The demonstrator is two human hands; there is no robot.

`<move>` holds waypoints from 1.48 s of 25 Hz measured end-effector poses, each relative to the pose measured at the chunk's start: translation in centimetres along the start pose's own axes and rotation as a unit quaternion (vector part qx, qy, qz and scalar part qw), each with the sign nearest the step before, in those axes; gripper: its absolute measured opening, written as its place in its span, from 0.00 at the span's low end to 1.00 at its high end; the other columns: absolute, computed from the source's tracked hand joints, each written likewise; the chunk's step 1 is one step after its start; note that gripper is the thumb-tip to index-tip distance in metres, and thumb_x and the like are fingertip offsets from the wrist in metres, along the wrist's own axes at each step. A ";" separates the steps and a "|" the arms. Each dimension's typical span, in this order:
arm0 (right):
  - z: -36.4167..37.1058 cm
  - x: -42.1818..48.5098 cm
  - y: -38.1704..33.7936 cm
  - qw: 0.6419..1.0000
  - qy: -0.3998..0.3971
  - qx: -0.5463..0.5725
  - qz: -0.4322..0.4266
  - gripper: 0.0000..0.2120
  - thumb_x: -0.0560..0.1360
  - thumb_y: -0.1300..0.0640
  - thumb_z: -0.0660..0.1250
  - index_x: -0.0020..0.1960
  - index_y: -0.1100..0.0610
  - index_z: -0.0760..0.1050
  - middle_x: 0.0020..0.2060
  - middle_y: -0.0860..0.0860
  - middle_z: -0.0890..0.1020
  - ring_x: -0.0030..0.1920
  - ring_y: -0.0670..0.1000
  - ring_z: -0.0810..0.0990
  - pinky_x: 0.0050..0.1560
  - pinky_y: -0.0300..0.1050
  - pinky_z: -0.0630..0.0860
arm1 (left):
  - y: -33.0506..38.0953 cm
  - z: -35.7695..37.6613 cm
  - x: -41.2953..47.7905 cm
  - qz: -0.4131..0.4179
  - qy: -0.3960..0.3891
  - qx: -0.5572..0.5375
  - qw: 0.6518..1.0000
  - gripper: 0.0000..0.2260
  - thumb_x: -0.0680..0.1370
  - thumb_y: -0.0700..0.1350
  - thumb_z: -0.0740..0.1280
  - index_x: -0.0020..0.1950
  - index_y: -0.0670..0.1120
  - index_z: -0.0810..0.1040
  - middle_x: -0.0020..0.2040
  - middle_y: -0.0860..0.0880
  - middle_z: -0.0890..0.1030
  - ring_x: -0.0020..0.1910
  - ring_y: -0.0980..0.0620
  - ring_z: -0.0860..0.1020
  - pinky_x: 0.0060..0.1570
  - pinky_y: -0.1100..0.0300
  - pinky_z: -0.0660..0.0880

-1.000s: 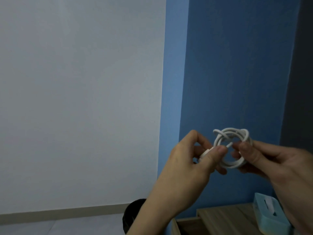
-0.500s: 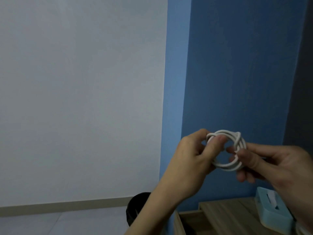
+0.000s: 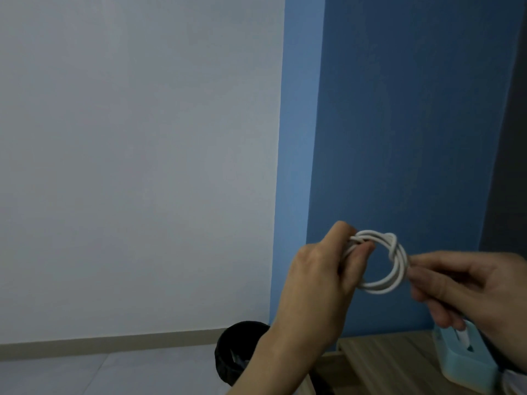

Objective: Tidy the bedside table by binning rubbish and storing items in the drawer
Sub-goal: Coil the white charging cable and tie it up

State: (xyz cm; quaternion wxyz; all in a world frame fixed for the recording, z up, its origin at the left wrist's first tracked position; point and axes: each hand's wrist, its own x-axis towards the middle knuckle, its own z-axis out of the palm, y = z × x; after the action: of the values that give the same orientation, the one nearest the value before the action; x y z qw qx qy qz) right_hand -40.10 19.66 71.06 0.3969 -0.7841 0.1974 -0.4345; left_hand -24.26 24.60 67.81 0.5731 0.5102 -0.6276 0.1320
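Aloft against the blue wall (image 3: 399, 109) | white cable (image 3: 379, 289) wound into a knotted ring, held above the wooden bench (image 3: 385, 357) | left hand (image 3: 316, 277) pinches the ring's left side | right hand (image 3: 467, 283) pinches its right edge | black bin (image 3: 231, 352) on floor, left of bench | pale blue tissue box (image 3: 456, 363) on bench, lower right

Left side of white cable coil (image 3: 379, 287) sits under left hand (image 3: 316, 283); its ends hidden. Fingers of right hand (image 3: 467, 283) motion-blurred, wrist cut by right edge. Half of black bin (image 3: 239, 346) behind left forearm (image 3: 273, 366), contents too dark to tell. Part of blue tissue box (image 3: 456, 369) behind right hand. Bottom edge cuts tabletop (image 3: 385, 357).
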 end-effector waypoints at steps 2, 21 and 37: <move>0.0 -0.2 0.0 1.000 0.012 0.010 -0.014 0.35 0.42 0.23 0.68 0.39 0.46 0.83 0.28 0.54 0.83 0.20 0.41 0.74 0.22 0.28 0.69 | -0.1 0.0 0.1 0.012 0.014 0.028 0.999 0.09 0.77 0.56 0.57 0.40 0.53 0.66 0.27 0.56 0.66 0.27 0.57 0.65 0.28 0.63 0.62; -0.2 0.6 2.2 0.995 -0.028 -0.096 0.024 0.03 0.66 0.44 0.71 0.38 0.41 0.83 0.31 0.46 0.86 0.29 0.40 0.83 0.29 0.26 0.74 | -2.0 2.0 -0.2 -0.234 -0.116 -0.227 0.938 0.10 0.73 0.30 0.68 0.53 0.36 0.81 0.42 0.38 0.84 0.37 0.49 0.82 0.38 0.62 0.81; -0.4 0.3 3.3 0.998 0.032 0.005 0.048 0.34 0.39 0.24 0.69 0.38 0.41 0.83 0.32 0.54 0.86 0.28 0.58 0.84 0.26 0.48 0.81 | -1.3 3.4 -0.3 -0.273 -0.139 -0.349 0.886 0.04 0.77 0.36 0.65 0.49 0.41 0.79 0.35 0.43 0.81 0.30 0.54 0.81 0.36 0.62 0.81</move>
State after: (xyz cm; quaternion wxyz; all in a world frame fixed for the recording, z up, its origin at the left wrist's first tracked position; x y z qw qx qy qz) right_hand -40.18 17.32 68.72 0.4144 -0.7574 0.2455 -0.4409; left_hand -25.26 21.62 66.01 0.6345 0.4414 -0.5422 -0.3294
